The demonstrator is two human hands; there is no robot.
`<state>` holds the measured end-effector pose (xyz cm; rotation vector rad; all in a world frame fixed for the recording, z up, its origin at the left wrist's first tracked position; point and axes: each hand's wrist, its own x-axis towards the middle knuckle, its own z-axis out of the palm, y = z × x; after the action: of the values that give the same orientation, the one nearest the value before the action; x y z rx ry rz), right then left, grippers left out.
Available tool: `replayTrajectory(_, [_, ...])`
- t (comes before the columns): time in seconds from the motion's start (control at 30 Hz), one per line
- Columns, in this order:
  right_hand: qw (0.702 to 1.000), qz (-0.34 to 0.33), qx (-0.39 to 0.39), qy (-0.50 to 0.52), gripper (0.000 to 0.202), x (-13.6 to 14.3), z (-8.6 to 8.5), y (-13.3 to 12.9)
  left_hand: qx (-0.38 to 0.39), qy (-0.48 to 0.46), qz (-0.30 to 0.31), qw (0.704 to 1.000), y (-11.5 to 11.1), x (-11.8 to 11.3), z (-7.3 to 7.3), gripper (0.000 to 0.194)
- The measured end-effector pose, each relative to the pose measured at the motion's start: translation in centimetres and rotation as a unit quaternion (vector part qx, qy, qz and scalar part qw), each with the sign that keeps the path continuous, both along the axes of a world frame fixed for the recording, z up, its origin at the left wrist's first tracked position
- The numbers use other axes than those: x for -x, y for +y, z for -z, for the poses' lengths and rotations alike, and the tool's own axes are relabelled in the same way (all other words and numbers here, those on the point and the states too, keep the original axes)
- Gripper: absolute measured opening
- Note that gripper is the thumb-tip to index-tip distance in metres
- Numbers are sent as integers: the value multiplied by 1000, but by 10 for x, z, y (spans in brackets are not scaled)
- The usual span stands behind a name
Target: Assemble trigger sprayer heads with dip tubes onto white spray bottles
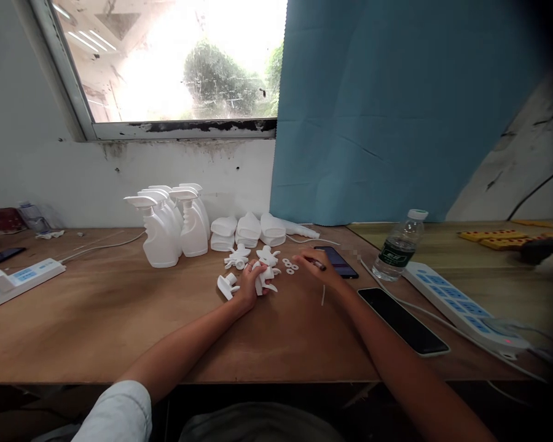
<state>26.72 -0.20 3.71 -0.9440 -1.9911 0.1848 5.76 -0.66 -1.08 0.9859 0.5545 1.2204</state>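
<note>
My left hand [247, 287] is closed around a white trigger spray head [260, 285], just above the brown table. Beside it lie more white spray heads: one [227, 286] to the left and two [238, 256] [268, 255] behind. My right hand [314, 261] is closed on a dark pen-like stick [321, 266], whose far end I cannot see. By its fingertips several small white ring washers [290, 266] lie in a loose group. A short thin white tube [323, 295] rests on the table near my right wrist.
Assembled white spray bottles [160, 240] stand at the back left, with white bottles [247, 231] lying stacked beside them. On the right are two phones [403, 320] [338, 263], a water bottle [396, 248], a power strip [465, 307] and cables. Another power strip [21, 283] lies left.
</note>
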Motion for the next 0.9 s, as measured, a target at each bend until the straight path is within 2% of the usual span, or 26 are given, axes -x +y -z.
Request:
replayTrajectory(0.1, [997,9,37,62,50,-9,-1,0,-5,-4,64,998,-3,-3,-1,36])
replayTrajectory(0.17, [995,3,52,83,50,-11,1,0,-4,-4,79,997,-4,-5,-2,39])
replayTrajectory(0.37, [988,-24,90,127,55,-12,5,3,34,10,68,997,1,-4,0,45])
replayTrajectory(0.63, [963,-12,227,145,67,-14,7,7,43,17,71,996,0,-2,-5,40])
replayTrajectory(0.73, [952,-15,241,189,69,-12,5,7,59,16,83,995,0,0,-6,39])
replayTrajectory(0.9, [910,-88,287,286,77,-2,-5,2,86,-1,87,993,0,3,-8,38])
